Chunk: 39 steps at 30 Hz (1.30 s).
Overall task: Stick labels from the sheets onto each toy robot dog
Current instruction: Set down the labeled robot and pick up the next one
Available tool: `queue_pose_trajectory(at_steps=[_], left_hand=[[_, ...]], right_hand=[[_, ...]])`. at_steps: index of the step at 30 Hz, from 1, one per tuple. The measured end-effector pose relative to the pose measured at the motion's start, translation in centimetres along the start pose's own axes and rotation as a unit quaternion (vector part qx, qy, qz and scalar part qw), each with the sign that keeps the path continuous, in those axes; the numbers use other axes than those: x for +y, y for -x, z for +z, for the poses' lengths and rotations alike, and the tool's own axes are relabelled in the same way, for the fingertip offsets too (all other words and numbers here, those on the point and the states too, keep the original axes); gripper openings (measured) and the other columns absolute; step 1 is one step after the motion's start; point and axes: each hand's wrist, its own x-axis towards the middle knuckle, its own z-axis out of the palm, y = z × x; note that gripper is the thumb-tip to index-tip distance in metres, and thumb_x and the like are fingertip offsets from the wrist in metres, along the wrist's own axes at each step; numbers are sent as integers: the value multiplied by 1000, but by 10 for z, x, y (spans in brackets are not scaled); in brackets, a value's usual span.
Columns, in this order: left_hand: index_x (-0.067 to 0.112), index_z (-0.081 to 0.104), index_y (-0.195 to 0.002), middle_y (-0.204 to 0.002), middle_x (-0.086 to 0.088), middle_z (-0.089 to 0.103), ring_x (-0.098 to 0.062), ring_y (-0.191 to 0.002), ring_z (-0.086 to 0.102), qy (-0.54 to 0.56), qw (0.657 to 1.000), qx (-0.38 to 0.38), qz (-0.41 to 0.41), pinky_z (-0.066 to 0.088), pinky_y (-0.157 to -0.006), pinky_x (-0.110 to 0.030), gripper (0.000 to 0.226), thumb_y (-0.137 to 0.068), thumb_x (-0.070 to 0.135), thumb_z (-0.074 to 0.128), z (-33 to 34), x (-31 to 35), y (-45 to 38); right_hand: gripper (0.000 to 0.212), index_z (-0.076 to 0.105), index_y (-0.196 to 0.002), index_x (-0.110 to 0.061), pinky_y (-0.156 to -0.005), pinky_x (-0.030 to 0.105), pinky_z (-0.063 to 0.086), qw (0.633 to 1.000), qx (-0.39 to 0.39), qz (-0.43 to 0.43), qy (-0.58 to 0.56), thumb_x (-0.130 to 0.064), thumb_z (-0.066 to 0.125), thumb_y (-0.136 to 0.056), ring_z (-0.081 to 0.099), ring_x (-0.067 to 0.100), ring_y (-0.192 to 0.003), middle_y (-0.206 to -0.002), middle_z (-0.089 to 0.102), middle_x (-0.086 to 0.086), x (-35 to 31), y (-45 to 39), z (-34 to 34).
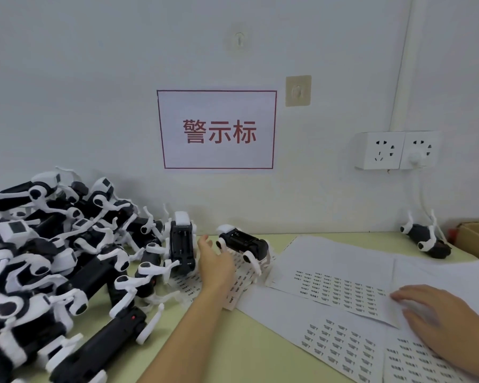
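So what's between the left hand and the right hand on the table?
In the head view, label sheets lie between the left hand and the right hand, whose fingers rest on them.

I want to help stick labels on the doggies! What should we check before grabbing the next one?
1. Left hand free to grab: ok, open, holding nothing.
2. A dog within reach: ok, the upturned dog lies just past its fingers.
3. Belly showing for a label: ok, black underside faces up.
4. Label sheets still have labels: ok, many rows left.
5. Right hand has a label peeled: cannot tell, it rests flat on the sheets.
6. Finished dogs kept apart from the pile: cannot tell.
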Motion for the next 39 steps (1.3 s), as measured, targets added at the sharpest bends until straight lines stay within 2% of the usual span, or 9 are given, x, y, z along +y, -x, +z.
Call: queue_pose_trajectory(at_steps=[3, 5, 10, 14, 20, 25, 30, 33, 39], left_hand=[[22, 32, -147, -103, 8, 59, -7, -82, 61, -29, 999, -33, 8, 43, -57, -18, 55, -99, 6, 53, -2, -5, -4], [22, 40, -140, -87, 7, 59, -1, -69, 57, -46, 998, -23, 28, 39, -48, -13, 52, -95, 7, 62, -1, -7, -2], [22, 48, -136, -72, 0, 65, -5, -62, 58, -53, 995, -18, 82, 39, -54, -19, 49, -92, 15, 68, 0, -7, 7], [33, 44, -140, -64, -3, 57, 1, -52, 53, -44, 991, -61, 109, 42, -51, -9, 65, -87, 15, 75, 0, -9, 14], [34, 48, -134, -80, -1, 59, -13, -70, 56, -28, 990, -75, 114, 46, -64, -24, 64, -81, 24, 82, 2, -8, 17], [35, 49, -126, -117, 4, 44, -13, -108, 47, -45, 988, -55, 134, 40, -69, -14, 61, -78, 17, 83, 3, -7, 16], [39, 44, -111, -101, 4, 63, 9, -62, 59, 8, 989, -97, 110, 51, -53, -15, 60, -76, 10, 83, 2, -8, 12], [43, 43, -106, -99, 5, 61, 1, -73, 63, 37, 991, -83, 97, 58, -64, -28, 62, -74, 12, 87, 1, -9, 10], [40, 46, -108, -106, 3, 60, -11, -89, 67, 99, 988, -89, 72, 55, -59, -22, 60, -73, 15, 88, -5, -4, 8]], right_hand=[[26, 70, -112, -30, -105, 24, 34, 1000, 7, 8, -26, -13, 61, -93, 50, 5, -108, -115, 61, -14, -3, 3, -2], [27, 69, -110, -32, -106, 25, 34, 999, 7, 6, -31, -13, 62, -93, 51, 6, -108, -114, 59, -16, -4, 6, -3], [28, 71, -105, -30, -103, 28, 37, 998, 22, 15, -54, -8, 66, -90, 56, 12, -108, -111, 62, -14, -9, 12, -3], [28, 71, -105, -28, -104, 31, 39, 997, 28, 21, -72, -6, 66, -89, 57, 14, -108, -112, 64, -13, -12, 13, -4], [28, 71, -105, -27, -104, 30, 38, 996, 35, 19, -79, -5, 66, -89, 57, 14, -108, -111, 64, -13, -11, 12, -2], [31, 67, -103, -35, -103, 29, 38, 997, 36, 14, -73, -7, 65, -90, 57, 15, -110, -110, 62, -16, -9, 9, 0], [32, 62, -105, -43, -109, 38, 37, 998, 42, 23, -50, -14, 64, -91, 53, 22, -126, -126, 60, -8, -14, 9, -1], [34, 53, -118, -50, -116, 48, 29, 995, 93, 27, -37, -26, 60, -94, 38, 19, -139, -144, 45, -14, -29, 7, -3], [44, 34, -128, -62, -110, 29, 38, 981, 51, -119, -144, -40, 55, -96, 37, -9, -130, -136, 37, -40, -101, -27, -9]])
